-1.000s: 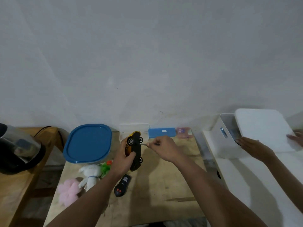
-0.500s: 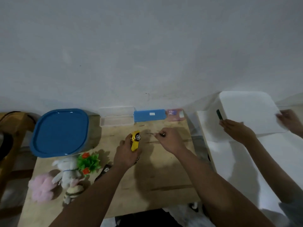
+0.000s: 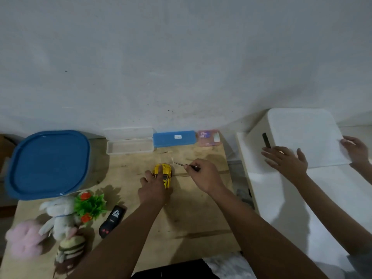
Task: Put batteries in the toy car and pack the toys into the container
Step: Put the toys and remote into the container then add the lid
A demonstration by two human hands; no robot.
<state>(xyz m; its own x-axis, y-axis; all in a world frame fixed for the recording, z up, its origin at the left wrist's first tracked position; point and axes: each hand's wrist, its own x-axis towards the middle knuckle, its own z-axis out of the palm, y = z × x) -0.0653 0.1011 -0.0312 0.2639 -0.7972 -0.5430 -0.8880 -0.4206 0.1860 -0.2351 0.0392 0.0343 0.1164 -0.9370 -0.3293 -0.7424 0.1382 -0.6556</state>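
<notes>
- Head view: yellow toy car [image 3: 166, 175] set wheels-down on the wooden table [image 3: 191, 222], roof upward, probably so the underside work can be judged finished or paused; battery hatch hidden, so cannot tell whether batteries are in.
- Left hand [image 3: 154, 188] laid over the rear and near side of the car, fingers [image 3: 159, 171] curled loosely across the roof and touching it; reads as steadying or setting down rather than a hard squeeze.
- Right hand [image 3: 203, 175] just beside the car on its right, not touching it; fingers [image 3: 194, 165] pressed together in a pinch on a thin screwdriver [image 3: 182, 164], tip pointing left toward the car's nose and lifted clear of it.
- Tool kept in the pinch most likely because a hatch screw is the step in hand; no loose screw or battery clear enough to name.
- Black remote control [image 3: 112, 221] lying flat near the left forearm, untouched.
- Soft toys [image 3: 58, 216] bunched at the near left edge of the table with a green plastic plant [image 3: 90, 206]; none packed yet.
- Big container with blue lid [image 3: 48, 164] at the far left, lid on, so it would need opening before packing.
- Clear open box [image 3: 128, 147] and blue case [image 3: 174, 138] along the wall, well apart from the hands.
- Another person's hands [image 3: 285, 164] resting on a white box [image 3: 298, 137] on the right, apart from this work.
</notes>
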